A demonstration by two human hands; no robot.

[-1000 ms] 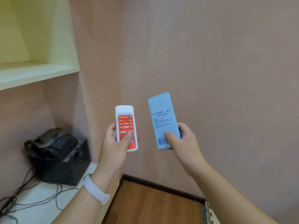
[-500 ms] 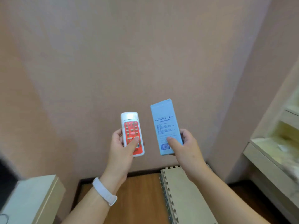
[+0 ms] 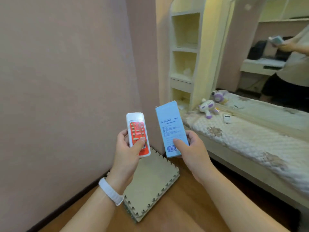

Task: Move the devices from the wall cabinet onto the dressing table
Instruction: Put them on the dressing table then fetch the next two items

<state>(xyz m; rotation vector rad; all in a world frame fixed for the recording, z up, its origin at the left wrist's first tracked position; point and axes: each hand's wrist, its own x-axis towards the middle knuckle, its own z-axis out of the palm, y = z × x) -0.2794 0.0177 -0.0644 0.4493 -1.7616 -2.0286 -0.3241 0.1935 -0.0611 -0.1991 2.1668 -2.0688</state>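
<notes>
Pink walls meet at a corner ahead in the head view, with wooden floor below and the long cream-clothed dressing table (image 3: 242, 139) running along the right under a mirror. Neither device is on it yet: the left hand (image 3: 128, 151) is closed round the lower half of a white remote control with an orange-red button face (image 3: 137, 133), thumb across the buttons, and the right hand (image 3: 192, 148) pinches the lower end of a flat pale-blue printed cardboard box (image 3: 171, 128), both held upright near the table's left end. Both look light and rigid; the remote's smooth plastic could slip, so a grip round its edges suits it, while the box would likely dent if squeezed on its broad faces. On the table near its left back corner lie a purple-and-white toy (image 3: 208, 107) and a small white remote (image 3: 227, 118), so bare cloth nearer the front edge seems the easier spot. A stack of beige interlocking foam mats (image 3: 150, 186) lies on the floor underfoot.
</notes>
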